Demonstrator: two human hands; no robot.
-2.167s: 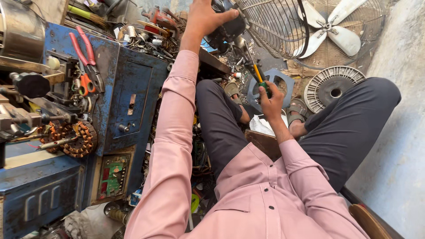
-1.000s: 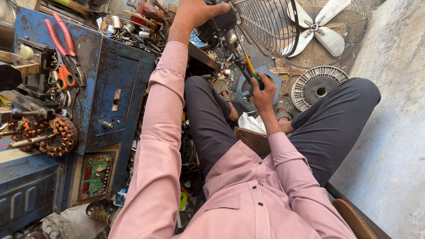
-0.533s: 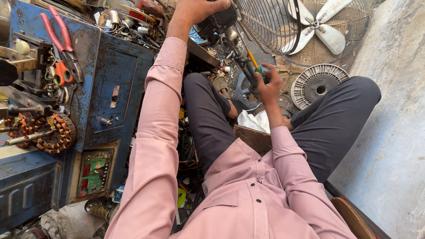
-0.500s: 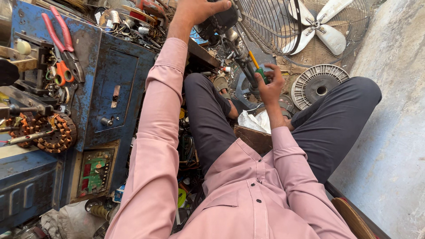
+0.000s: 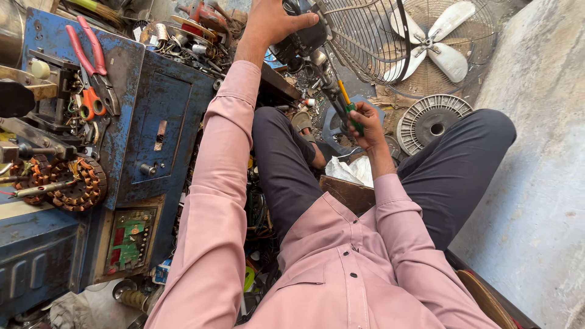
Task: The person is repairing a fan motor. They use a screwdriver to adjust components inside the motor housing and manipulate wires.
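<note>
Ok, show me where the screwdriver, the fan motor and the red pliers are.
screwdriver (image 5: 353, 113), head view, on its green handle in the right hand.
fan motor (image 5: 300, 41), head view, on the dark housing under the left hand.
red pliers (image 5: 85, 49), head view, on one red handle.

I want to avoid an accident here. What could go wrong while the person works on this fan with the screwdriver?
The screwdriver in the right hand may slip off and jab the left hand, which steadies the black fan motor close by. The wire fan guard stands right beside the motor and could catch fingers.
</note>
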